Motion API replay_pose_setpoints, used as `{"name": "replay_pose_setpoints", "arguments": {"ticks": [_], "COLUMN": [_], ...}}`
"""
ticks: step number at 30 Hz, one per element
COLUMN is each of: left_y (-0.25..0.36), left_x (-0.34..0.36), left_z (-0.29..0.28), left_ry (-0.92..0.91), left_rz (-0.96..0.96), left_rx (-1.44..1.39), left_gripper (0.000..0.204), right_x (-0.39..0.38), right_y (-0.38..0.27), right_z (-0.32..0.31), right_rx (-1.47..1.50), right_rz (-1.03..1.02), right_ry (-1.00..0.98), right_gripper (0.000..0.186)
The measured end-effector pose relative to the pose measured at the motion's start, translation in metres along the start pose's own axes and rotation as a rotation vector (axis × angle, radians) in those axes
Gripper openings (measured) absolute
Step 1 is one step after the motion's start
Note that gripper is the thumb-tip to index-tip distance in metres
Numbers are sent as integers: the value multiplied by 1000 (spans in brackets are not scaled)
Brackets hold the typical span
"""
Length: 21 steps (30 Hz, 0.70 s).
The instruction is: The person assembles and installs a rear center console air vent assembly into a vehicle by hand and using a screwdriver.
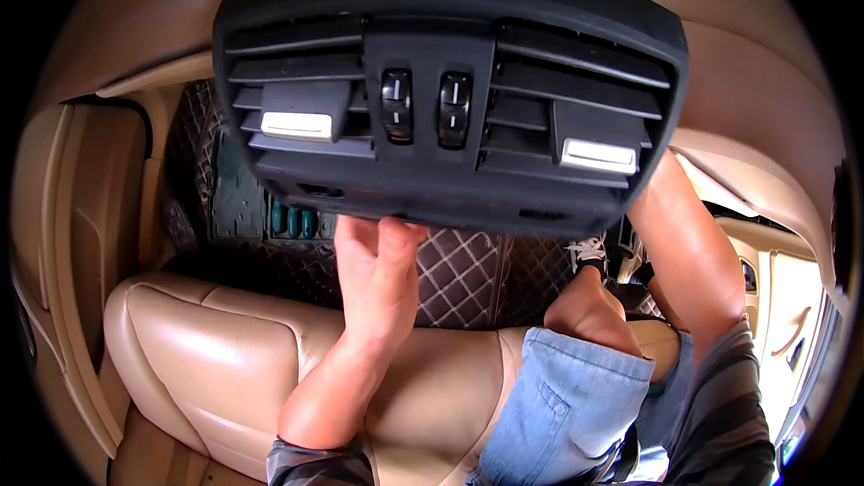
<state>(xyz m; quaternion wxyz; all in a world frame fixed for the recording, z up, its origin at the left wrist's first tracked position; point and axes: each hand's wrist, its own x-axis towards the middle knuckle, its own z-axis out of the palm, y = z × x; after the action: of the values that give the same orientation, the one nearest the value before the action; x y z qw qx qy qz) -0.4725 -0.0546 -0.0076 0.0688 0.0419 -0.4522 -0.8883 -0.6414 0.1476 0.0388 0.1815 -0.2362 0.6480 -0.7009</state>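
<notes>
A black car air vent panel fills the upper middle of the head view, held up close. It has slatted vents on both sides, two silver-faced tabs and two ribbed thumbwheels in the centre. From below, my left hand grips the panel's lower edge; its fingertips pass out of sight behind it. My right forearm rises to the panel's right end. Behind the panel my right hand is hidden, so its fingers do not show.
A tan leather seat spans the car's rear. On the quilted brown floor mat, at the left, lies an open green tool case with green-handled tools. My leg in denim shorts is at the right, beside an open door.
</notes>
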Motion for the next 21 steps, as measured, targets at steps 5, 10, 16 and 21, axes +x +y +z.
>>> {"name": "replay_pose_setpoints", "arguments": {"ticks": [5,10,16,21], "left_y": [3,23,34,32], "left_x": [6,4,2,2], "left_z": [2,0,6,5], "left_ry": [-200,-172,-35,-79], "left_rz": [-62,-105,-70,-40], "left_rx": [-155,-183,-156,-158], "left_gripper": [84,76,70,69], "right_x": [-13,-26,-40,-66], "right_y": [21,36,33,-9], "right_z": [9,28,41,64], "right_rx": [89,92,3,-253], "right_rz": [36,73,81,20], "right_ry": [124,168,187,115], "right_gripper": [36,36,37,37]}}
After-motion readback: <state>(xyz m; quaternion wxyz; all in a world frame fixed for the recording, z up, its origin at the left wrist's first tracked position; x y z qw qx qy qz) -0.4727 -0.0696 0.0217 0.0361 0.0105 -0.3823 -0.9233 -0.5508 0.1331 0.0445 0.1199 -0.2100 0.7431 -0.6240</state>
